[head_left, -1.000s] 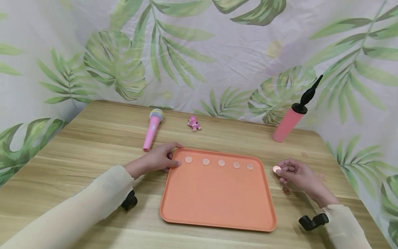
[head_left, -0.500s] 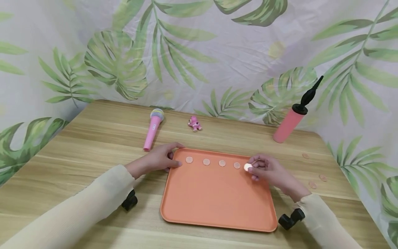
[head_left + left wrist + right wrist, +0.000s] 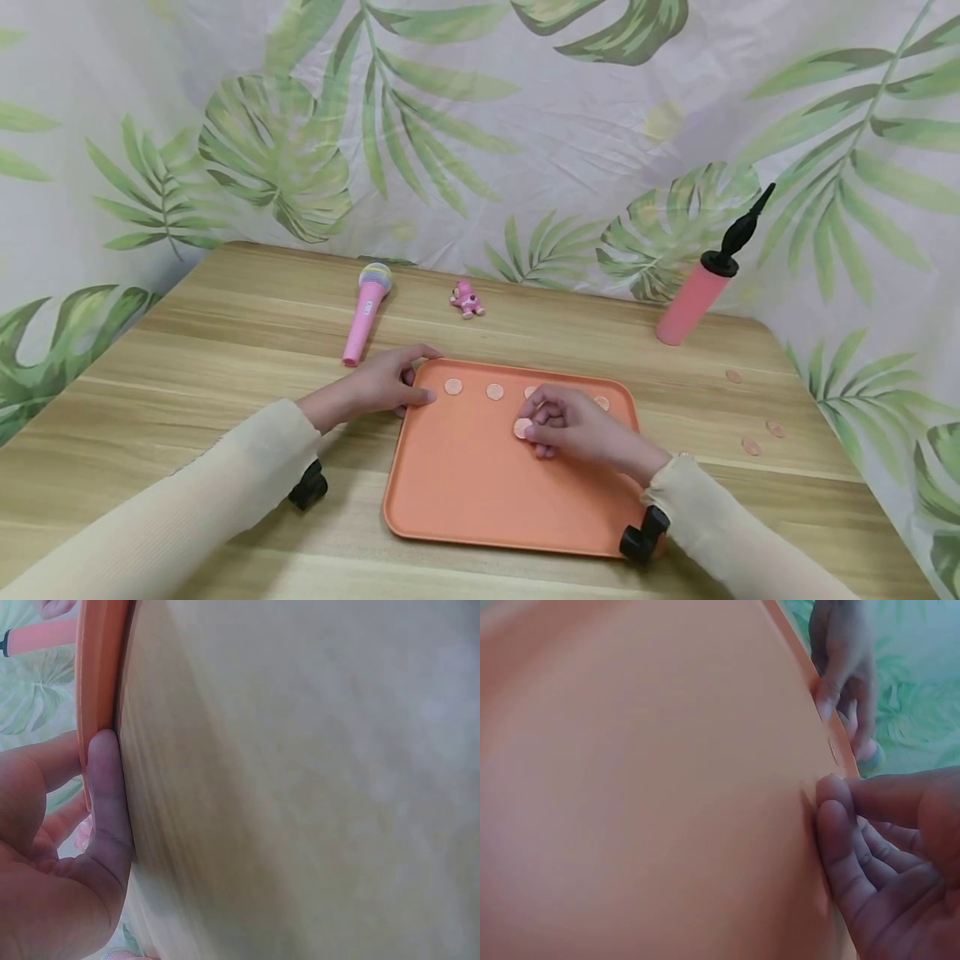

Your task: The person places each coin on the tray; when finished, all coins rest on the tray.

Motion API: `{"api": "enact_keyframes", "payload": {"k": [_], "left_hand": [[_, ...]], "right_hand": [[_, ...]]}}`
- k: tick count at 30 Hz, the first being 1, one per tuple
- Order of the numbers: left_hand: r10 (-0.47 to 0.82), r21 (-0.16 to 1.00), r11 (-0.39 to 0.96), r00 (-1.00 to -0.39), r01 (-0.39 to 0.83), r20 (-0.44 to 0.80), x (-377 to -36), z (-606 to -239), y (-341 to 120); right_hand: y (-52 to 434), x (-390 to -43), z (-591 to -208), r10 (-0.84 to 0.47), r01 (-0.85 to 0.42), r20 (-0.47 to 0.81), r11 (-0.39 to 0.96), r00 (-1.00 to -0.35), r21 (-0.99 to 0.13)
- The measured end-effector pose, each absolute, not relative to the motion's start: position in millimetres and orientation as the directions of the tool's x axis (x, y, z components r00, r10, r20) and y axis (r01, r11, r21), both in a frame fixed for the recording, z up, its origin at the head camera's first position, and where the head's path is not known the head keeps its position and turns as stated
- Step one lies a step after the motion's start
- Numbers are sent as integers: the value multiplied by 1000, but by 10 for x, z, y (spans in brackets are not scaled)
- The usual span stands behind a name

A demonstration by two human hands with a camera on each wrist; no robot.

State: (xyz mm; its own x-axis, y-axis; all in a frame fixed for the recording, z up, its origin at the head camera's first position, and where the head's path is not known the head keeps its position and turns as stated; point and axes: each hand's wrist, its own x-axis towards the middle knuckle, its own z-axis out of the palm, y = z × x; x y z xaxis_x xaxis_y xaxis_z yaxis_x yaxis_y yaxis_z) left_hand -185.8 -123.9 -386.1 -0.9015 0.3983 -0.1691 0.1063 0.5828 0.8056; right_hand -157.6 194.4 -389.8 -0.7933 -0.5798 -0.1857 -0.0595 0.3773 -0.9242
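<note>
Your right hand (image 3: 573,427) pinches a coin (image 3: 522,428) low over the orange tray (image 3: 480,500), below the coin row (image 3: 494,391), which your knuckles could scatter, while your left hand (image 3: 382,385), fingers relaxed, rests against the tray's corner, the pink microphone (image 3: 365,312) lying clear behind.

The coin (image 3: 522,428) is a small round copper-pink disc, pinched at the fingertips of the right hand (image 3: 573,427). It sits low over the orange tray (image 3: 480,492), just below the tray's back row of coins (image 3: 453,387), maybe already touching it.
</note>
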Motion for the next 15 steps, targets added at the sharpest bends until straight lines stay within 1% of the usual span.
{"api": "enact_keyframes", "payload": {"k": [9, 15], "left_hand": [[403, 803, 585, -900, 115, -165, -1853, -3860, -1237], [404, 805, 584, -898, 104, -176, -1860, -3858, -1233]], "right_hand": [[1593, -1559, -3892, -603, -41, -214, 381, -768, -924], [1397, -1570, -3884, -619, -59, -210, 385, -757, -921]]}}
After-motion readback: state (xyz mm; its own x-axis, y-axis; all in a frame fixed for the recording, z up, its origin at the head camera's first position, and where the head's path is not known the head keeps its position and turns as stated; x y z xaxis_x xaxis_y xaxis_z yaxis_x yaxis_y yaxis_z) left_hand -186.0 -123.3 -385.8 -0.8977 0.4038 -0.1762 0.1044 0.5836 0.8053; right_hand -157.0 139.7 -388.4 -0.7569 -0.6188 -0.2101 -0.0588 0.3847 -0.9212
